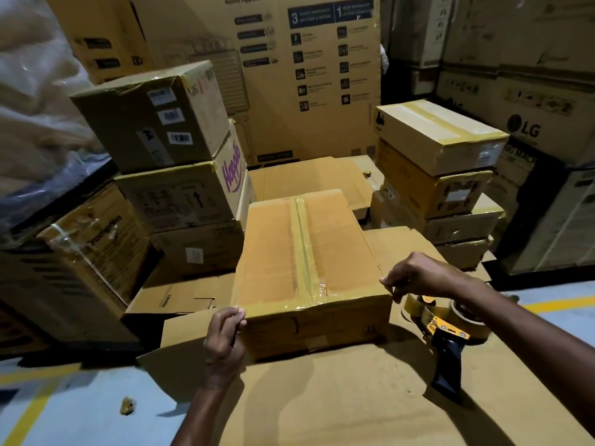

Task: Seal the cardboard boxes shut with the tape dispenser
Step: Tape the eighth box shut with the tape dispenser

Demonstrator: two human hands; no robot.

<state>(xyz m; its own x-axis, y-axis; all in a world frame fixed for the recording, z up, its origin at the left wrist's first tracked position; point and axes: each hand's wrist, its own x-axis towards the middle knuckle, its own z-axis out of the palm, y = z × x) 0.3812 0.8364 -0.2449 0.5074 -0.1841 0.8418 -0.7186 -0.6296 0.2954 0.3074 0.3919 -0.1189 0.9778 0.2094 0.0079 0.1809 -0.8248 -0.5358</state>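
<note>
The cardboard box sits at the middle of the view, flaps closed, on a flattened cardboard sheet. A strip of seam tape runs down the centre of its top from 12 to 6 o'clock. A second strip, the edge tape, lies across the box's near rim.

At the box's 7 o'clock corner the left hand has its fingers curled, thumb and fingertips pinching the end of the edge tape against the corner. At the 4 o'clock corner the right hand pinches the other end of the edge tape between thumb and fingers.

The tape dispenser lies on the sheet at 4 o'clock from the box, just beside it and partly under the right forearm, dark handle pointing toward the person; neither hand holds it.

A left stack of cartons stands at 10 o'clock. A right stack of taped boxes stands at 2 o'clock. A tall printed appliance carton rises at 12 o'clock.
</note>
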